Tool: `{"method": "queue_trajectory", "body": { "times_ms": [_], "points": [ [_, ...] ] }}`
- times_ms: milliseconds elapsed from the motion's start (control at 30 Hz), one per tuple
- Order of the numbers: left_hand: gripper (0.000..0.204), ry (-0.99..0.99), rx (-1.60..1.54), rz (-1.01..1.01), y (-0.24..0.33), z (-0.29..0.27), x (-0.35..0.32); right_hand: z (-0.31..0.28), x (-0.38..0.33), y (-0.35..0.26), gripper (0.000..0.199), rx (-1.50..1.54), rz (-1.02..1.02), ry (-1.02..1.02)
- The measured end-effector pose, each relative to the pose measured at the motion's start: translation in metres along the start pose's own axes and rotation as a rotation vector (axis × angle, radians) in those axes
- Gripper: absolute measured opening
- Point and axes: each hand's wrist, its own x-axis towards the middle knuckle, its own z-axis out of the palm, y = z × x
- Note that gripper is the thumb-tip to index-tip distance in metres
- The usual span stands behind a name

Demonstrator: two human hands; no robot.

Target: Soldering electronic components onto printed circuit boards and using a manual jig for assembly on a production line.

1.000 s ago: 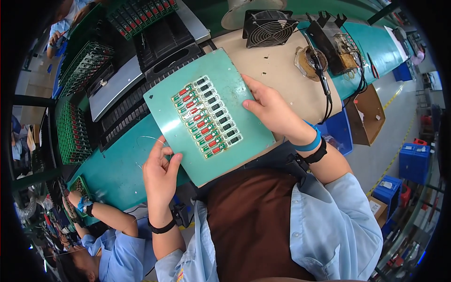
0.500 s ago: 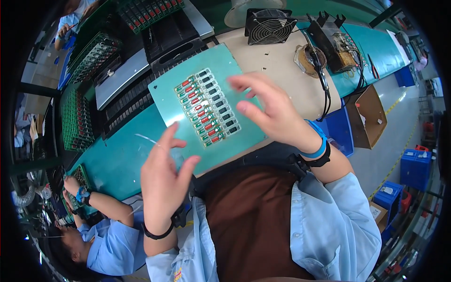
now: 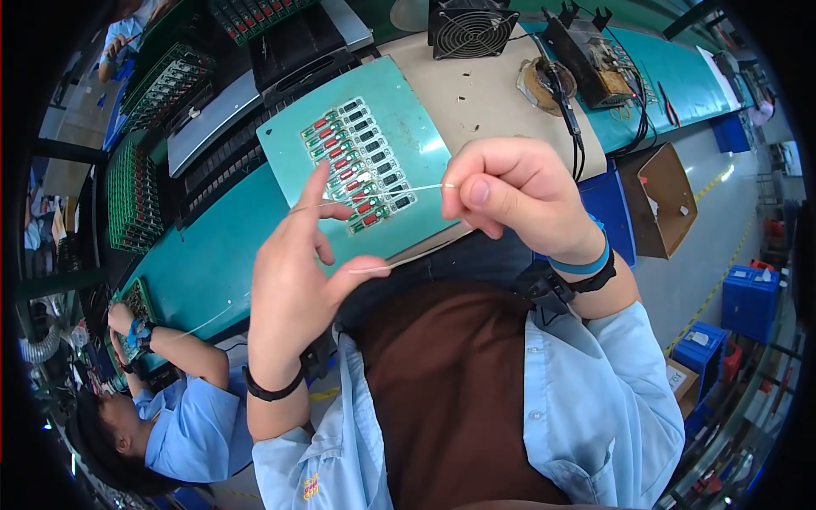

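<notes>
wire (image 3: 425, 188) is grasped by right fingers (image 3: 480, 194), left fingers (image 3: 313, 189) spread, near one green plate (image 3: 404, 106) bearing about ten circuit boards (image 3: 361, 161).

A light-blue buttoned shirt (image 3: 603, 391) flanks dark-brown cloth (image 3: 459, 391), with a black left wristband (image 3: 272, 395) and a blue right wristband (image 3: 585, 267).

Teal bench, beige sheet, landmark = green plate

Teal bench (image 3: 229, 208) carries a beige sheet (image 3: 493, 98); the green plate (image 3: 399, 89) lies over the sheet's left part. Right of plate, on sheet: small dark bits (image 3: 466, 75), then round brownish holder (image 3: 529, 83) with soldering iron (image 3: 558, 89). Beyond plate, upper right: black fan (image 3: 473, 34). Farther right of plate: dark metal box (image 3: 586, 64), red-handled pliers (image 3: 669, 110) on teal. Left of plate: black slotted rack (image 3: 221, 161) (can't tell if on bench).
</notes>
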Motion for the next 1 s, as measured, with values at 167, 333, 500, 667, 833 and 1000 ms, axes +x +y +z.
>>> {"method": "queue_trajectory", "body": {
  "times_ms": [167, 333, 500, 667, 833, 1000],
  "points": [
    [0.11, 0.157, -0.113, 0.185, -0.024, -0.018, -0.009, -0.011, -0.01, 0.005, 0.02, -0.222, -0.054, -0.037],
    [0.11, 0.429, -0.411, 0.128, -0.022, -0.023, -0.022, -0.021, -0.011, 0.016, 0.017, -0.241, -0.089, 0.007],
    [0.088, 0.37, -0.418, 0.133, -0.005, -0.007, -0.031, -0.002, -0.001, 0.025, 0.016, -0.343, -0.206, -0.104],
    [0.052, 0.302, -0.093, 0.447, 0.007, 0.014, -0.016, 0.022, 0.01, 0.029, 0.014, -0.464, -0.149, -0.21],
    [0.03, 0.383, 0.01, 0.638, 0.004, 0.013, -0.012, 0.023, 0.012, 0.032, 0.01, -0.511, -0.219, -0.217],
    [0.021, 0.489, 0.019, 0.601, 0.0, 0.003, -0.013, 0.007, 0.009, 0.04, 0.009, -0.552, -0.287, -0.158]
  ]
}}
